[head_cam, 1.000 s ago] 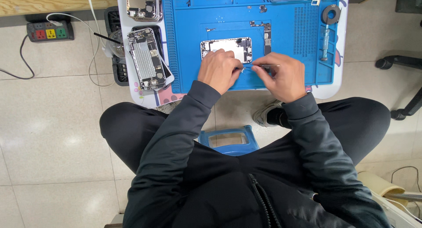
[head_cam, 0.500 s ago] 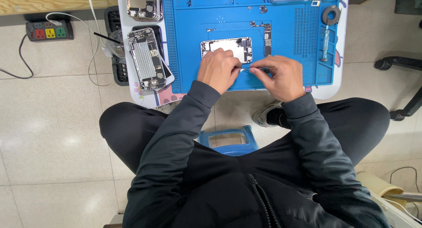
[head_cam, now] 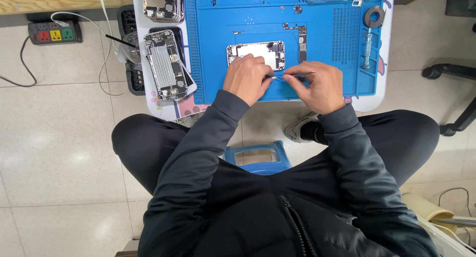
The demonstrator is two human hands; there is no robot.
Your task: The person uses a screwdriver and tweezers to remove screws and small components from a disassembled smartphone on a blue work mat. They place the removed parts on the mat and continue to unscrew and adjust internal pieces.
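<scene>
An opened phone body point(head_cam: 258, 53) lies on a blue repair mat point(head_cam: 327, 44) on a small white table. My left hand point(head_cam: 246, 78) rests on the phone's near edge, fingers curled, pinching something small at its lower right corner. My right hand point(head_cam: 317, 86) holds thin metal tweezers point(head_cam: 293, 75), their tip pointing left toward my left fingertips. The small part between the hands is too tiny to make out. A loose circuit board point(head_cam: 302, 41) lies just right of the phone.
Two more opened phones point(head_cam: 166, 63) point(head_cam: 162, 3) lie left of the mat. A tape roll point(head_cam: 373, 15) and a small tool point(head_cam: 367, 49) sit at the mat's right. A power strip point(head_cam: 50, 33) is on the floor, a chair base point(head_cam: 453, 96) at right.
My right hand has shifted slightly and the tweezers now point more level toward my left fingers. The left hand has stayed on the phone.
</scene>
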